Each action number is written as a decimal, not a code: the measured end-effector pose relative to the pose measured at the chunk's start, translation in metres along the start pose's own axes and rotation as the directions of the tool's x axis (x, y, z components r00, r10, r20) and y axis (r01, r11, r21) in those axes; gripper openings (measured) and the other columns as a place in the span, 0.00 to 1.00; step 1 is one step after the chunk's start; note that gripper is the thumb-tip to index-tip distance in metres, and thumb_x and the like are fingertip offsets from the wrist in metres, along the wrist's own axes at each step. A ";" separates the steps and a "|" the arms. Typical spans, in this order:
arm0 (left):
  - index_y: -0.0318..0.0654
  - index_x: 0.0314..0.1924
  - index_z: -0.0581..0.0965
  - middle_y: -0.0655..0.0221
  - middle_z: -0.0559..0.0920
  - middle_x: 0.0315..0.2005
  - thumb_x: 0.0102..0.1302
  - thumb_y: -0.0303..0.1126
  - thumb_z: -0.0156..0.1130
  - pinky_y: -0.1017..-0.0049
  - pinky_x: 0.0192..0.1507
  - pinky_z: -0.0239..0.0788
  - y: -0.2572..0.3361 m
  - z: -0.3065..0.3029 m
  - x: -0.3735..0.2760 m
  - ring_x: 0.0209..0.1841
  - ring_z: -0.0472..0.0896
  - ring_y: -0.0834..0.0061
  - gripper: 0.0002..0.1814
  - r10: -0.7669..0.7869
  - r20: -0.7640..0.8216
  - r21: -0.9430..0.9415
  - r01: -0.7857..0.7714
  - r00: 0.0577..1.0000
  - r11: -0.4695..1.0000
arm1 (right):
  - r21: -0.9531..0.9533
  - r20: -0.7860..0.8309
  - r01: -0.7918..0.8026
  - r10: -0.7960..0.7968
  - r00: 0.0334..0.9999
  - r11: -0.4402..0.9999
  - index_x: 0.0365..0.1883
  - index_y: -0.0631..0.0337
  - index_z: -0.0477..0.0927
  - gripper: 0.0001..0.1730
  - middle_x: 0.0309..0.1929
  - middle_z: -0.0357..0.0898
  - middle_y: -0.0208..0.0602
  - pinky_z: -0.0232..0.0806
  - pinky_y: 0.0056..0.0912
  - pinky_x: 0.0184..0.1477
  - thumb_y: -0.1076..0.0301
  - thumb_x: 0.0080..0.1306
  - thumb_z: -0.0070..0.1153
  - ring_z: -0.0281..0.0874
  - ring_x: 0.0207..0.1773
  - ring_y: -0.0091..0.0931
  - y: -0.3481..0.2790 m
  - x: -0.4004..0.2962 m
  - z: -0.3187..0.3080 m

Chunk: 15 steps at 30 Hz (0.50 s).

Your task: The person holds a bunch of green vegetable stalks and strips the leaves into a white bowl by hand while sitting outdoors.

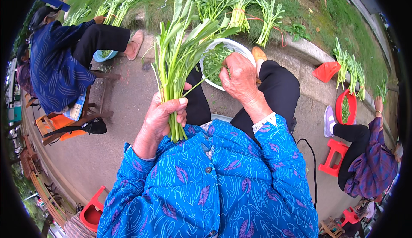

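Note:
My left hand [164, 115] grips a bunch of long green leafy vegetable stalks [170, 80] near its lower end, thumb across the stems. The leaves fan out upward and the pale cut ends stick out below my fist. My right hand [241, 77] has its thumb and fingers pinched together on a thin leafy stem [201, 82], which slants out from the bunch; the fingertips partly hide it. Beneath that hand, a white plastic basket [246, 53] with slotted sides stands between my feet. Loose green leaves [214, 62] lie inside it.
Bundles tied with red string [238, 16] rest at the grass edge beyond a stone kerb [309, 49]. A seated person [61, 64] works at left, another [370, 164] at right near a red basin [354, 106] and red stool [333, 157]. A black cable [313, 160] hangs at my right.

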<state>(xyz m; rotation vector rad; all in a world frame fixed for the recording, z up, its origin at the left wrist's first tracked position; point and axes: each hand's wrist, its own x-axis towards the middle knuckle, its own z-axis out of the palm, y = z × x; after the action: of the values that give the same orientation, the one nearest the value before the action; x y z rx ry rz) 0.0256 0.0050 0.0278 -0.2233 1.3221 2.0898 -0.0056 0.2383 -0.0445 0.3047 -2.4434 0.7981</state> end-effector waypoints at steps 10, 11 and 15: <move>0.31 0.56 0.70 0.71 0.69 0.19 0.59 0.27 0.62 0.73 0.19 0.69 -0.003 -0.014 0.001 0.15 0.69 0.78 0.25 -0.023 -0.021 -0.103 0.021 1.000 0.994 | -0.130 0.138 -0.342 0.358 0.923 0.931 0.32 0.59 0.78 0.07 0.34 0.76 0.42 0.70 0.46 0.44 0.72 0.53 0.56 0.77 0.42 0.42 0.059 -0.037 0.012; 0.31 0.56 0.69 0.71 0.69 0.19 0.59 0.27 0.63 0.72 0.19 0.69 -0.003 -0.014 0.001 0.15 0.69 0.78 0.25 -0.030 -0.017 -0.127 0.027 0.999 0.992 | -0.112 0.161 -0.398 0.412 0.897 0.911 0.33 0.58 0.79 0.07 0.36 0.77 0.41 0.70 0.45 0.45 0.72 0.54 0.57 0.78 0.44 0.42 0.065 -0.042 0.014; 0.31 0.57 0.68 0.70 0.68 0.19 0.59 0.28 0.62 0.72 0.19 0.69 -0.002 -0.015 -0.001 0.15 0.68 0.78 0.25 -0.028 0.014 -0.152 0.030 0.999 0.988 | -0.155 0.188 -0.499 0.521 0.833 0.853 0.39 0.58 0.83 0.10 0.40 0.82 0.40 0.71 0.41 0.46 0.67 0.60 0.57 0.80 0.45 0.40 0.079 -0.048 0.027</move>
<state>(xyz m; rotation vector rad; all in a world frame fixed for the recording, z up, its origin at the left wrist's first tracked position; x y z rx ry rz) 0.0249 -0.0077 0.0192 -0.2935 1.1463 2.1656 -0.0061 0.2875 -0.1275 -0.3401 -2.8136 0.8897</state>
